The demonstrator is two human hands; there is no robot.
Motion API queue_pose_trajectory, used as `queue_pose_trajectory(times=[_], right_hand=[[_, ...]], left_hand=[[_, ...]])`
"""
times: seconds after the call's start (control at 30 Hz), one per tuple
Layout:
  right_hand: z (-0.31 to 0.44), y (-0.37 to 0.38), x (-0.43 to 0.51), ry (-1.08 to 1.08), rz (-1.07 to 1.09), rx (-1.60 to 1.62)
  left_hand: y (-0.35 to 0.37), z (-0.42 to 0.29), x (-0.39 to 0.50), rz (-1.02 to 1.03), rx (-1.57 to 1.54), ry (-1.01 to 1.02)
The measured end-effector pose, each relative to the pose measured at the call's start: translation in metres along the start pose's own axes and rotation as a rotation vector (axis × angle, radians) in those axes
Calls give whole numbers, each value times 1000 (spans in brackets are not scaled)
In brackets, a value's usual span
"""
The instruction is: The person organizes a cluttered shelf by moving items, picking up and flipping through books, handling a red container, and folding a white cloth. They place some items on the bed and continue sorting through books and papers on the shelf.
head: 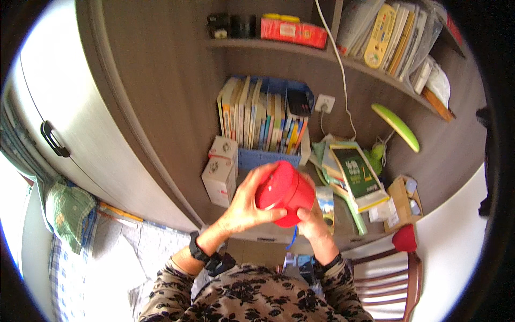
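Note:
Both hands hold a glossy red rounded object [285,193] in front of my chest. A curved seam crosses it; it looks like a lidded container, but I cannot tell for sure. My left hand [245,205] wraps its left side, fingers over the top and thumb along the front. On the right, my right hand [312,225] grips the lower side, its thumb pressed on the front and its fingers mostly hidden behind. A blue strip [292,237] hangs just below, beside my right wrist. Behind the object stands a blue basket [263,158] of upright books [257,116].
White boxes [219,177] are stacked left of the basket. Right of it lie a dark green book [358,173], papers, a green desk lamp [396,126] and an open cardboard box [402,201]. A wooden chair [414,281] stands at the lower right. Shelves [273,44] run above.

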State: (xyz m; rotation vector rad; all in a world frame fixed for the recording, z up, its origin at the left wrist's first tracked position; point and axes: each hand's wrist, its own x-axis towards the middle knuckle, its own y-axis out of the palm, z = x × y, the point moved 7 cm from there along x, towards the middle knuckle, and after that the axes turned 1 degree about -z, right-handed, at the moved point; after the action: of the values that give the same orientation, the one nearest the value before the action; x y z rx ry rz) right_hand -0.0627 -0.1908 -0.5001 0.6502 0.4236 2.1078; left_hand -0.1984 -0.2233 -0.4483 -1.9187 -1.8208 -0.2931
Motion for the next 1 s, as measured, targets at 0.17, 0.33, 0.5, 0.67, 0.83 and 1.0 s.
queue_pose_trajectory(times=[0.17, 0.33, 0.5, 0.67, 0.83, 1.0], right_hand=[[11, 13, -3, -2, 14, 56], [-3, 8, -9, 226, -32, 273], [-3, 1, -3, 132, -42, 178], [6, 1, 7, -14, -11, 54], [10, -3, 6, -88, -84, -41], [14, -11, 3, -180, -151, -182]], left_hand=[[0, -14, 2, 88, -61, -51], [0, -29, 11, 180, 123, 19], [2, -18, 17, 114, 69, -69], [5, -11, 19, 53, -51, -94], [9, -6, 17, -75, -78, -175], [-6, -14, 21, -227, 245, -103]])
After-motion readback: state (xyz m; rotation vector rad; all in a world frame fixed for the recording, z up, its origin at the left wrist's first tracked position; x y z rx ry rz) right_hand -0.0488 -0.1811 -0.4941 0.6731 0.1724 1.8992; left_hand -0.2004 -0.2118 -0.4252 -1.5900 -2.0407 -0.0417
